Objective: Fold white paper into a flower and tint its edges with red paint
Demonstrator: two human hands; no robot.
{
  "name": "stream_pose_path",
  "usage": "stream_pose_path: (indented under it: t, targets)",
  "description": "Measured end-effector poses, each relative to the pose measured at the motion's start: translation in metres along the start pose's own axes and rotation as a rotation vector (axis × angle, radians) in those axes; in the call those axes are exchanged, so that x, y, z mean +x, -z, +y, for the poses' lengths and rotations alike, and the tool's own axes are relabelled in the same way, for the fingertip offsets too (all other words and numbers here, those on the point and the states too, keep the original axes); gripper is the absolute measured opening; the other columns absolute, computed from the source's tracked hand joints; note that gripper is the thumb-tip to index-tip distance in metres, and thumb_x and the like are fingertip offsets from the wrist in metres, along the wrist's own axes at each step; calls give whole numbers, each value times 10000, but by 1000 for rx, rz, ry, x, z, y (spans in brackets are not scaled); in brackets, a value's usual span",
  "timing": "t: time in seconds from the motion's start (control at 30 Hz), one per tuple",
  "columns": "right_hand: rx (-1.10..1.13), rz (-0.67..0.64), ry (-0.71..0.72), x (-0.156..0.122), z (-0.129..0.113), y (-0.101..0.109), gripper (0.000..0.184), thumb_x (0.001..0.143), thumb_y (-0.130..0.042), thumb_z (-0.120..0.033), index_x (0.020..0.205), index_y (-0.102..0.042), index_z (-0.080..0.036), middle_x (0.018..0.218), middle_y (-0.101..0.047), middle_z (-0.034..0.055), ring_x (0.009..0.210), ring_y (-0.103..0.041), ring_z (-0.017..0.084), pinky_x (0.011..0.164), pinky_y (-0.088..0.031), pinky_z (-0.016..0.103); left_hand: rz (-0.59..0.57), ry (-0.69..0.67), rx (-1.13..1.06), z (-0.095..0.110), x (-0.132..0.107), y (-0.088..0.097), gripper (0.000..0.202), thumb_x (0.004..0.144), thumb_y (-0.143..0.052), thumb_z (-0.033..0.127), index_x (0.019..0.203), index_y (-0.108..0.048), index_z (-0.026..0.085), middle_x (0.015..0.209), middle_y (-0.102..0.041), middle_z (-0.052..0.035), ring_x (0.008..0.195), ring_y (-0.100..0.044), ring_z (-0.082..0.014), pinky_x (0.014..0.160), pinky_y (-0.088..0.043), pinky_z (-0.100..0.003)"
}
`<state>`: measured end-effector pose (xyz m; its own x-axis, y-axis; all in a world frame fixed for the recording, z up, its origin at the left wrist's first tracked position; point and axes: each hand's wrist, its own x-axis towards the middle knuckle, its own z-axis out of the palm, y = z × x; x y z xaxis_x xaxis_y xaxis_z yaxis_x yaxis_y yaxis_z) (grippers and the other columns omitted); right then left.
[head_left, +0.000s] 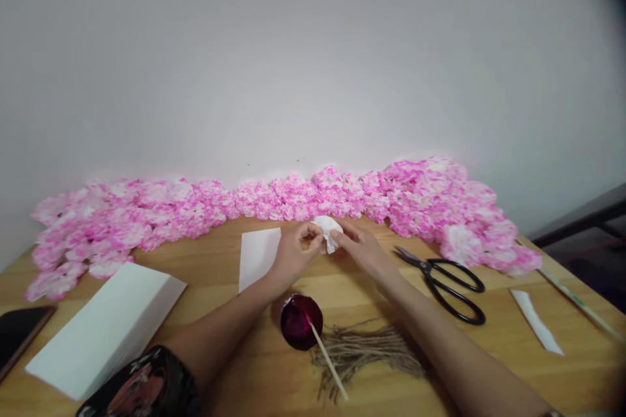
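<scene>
Pale grey wall fills the background, and under it my wooden desk [274, 371] stretches across the view. I take the small white tissue piece [328, 232] as my landmark: it sits just in front of the long bank of pink paper flowers [293, 199] that runs along the wall. My left hand [293, 254] meets it from the left, thumb and forefinger pressed together in a pinch on its edge. My right hand [359, 244] comes from the right, its fingers [337, 235] closed on the other side of the tissue, so both hands hold it between them just above the desk.

Just left of the tissue a white paper sheet [258, 255] lies flat, and well to the left rests a thick stack of white paper [105, 329], with a dark phone [19, 332] at the desk's edge beyond that. Nearer to me than the tissue stands a cup of dark red dye [300, 320] with a stick [327, 360] leaning in it, beside a bundle of brown twine [366, 348]. Right of the tissue lie black scissors [447, 283], then a folded white strip [535, 320].
</scene>
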<state>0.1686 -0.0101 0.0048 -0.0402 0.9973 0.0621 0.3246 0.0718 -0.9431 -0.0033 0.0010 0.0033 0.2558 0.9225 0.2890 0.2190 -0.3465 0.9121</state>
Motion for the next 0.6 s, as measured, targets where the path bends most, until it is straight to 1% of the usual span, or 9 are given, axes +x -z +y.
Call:
stream_pose_path:
  t: [0.1, 0.17, 0.27, 0.33, 0.4, 0.5, 0.53, 0.6]
  targets:
    - [-11, 34, -8, -1, -1, -2, 301, 777, -601, -407, 933, -721, -179, 807, -722, 28, 740, -652, 196, 694, -503, 311, -22, 18, -14, 0, -1, 0, 87, 808, -555, 224, 751, -581, 165, 734, -642, -12, 707, -595, -130, 690, -468, -242]
    - [-10, 95, 8, -2, -2, -3, 279, 770, -598, -401, 866, -716, -168, 750, -710, 23, 672, -627, 179, 634, -484, 288, -52, 37, -62, 0, -1, 2, 141, 842, -539, 281, 779, -586, 163, 769, -655, -27, 736, -610, -140, 708, -474, -248]
    - [-95, 182, 68, -6, -6, -3, 262, 791, -581, -361, 923, -713, -177, 813, -720, 28, 671, -618, 168, 628, -467, 278, -95, 38, -77, 1, -3, 4, 308, 910, -459, 397, 783, -608, 159, 790, -676, -44, 757, -620, -149, 734, -472, -256]
    - [-204, 204, 107, -9, -8, -5, 251, 809, -570, -331, 968, -710, -196, 854, -721, 29, 681, -613, 168, 635, -458, 282, -123, 41, -20, 0, -3, 4, 385, 924, -420, 437, 747, -620, 160, 732, -670, -33, 706, -607, -146, 697, -462, -255]
    - [-300, 207, 140, -12, -8, -6, 234, 824, -561, -321, 964, -710, -208, 867, -718, 33, 686, -606, 173, 639, -452, 291, -161, 62, 45, -2, -4, 3, 362, 895, -466, 442, 730, -625, 161, 685, -656, -16, 661, -588, -144, 636, -449, -249]
    - [-378, 205, 175, -13, -6, -8, 233, 843, -541, -331, 943, -714, -213, 835, -715, 37, 678, -601, 181, 639, -445, 302, -155, 117, 129, -6, -3, -1, 309, 813, -573, 403, 622, -586, 160, 597, -611, 6, 611, -557, -139, 578, -422, -239]
    - [-367, 198, 175, -13, -6, -8, 243, 849, -532, -333, 953, -715, -212, 837, -717, 38, 688, -608, 184, 647, -450, 304, -162, 126, 114, -7, -2, -2, 287, 800, -583, 385, 622, -588, 160, 605, -618, 7, 617, -561, -138, 583, -426, -238]
    - [-265, 178, 161, -11, -5, -6, 282, 859, -520, -342, 1026, -702, -207, 893, -726, 44, 748, -634, 191, 679, -470, 304, -195, 155, 1, -7, -1, -2, 235, 789, -584, 360, 671, -614, 159, 654, -655, -3, 635, -580, -136, 610, -448, -242]
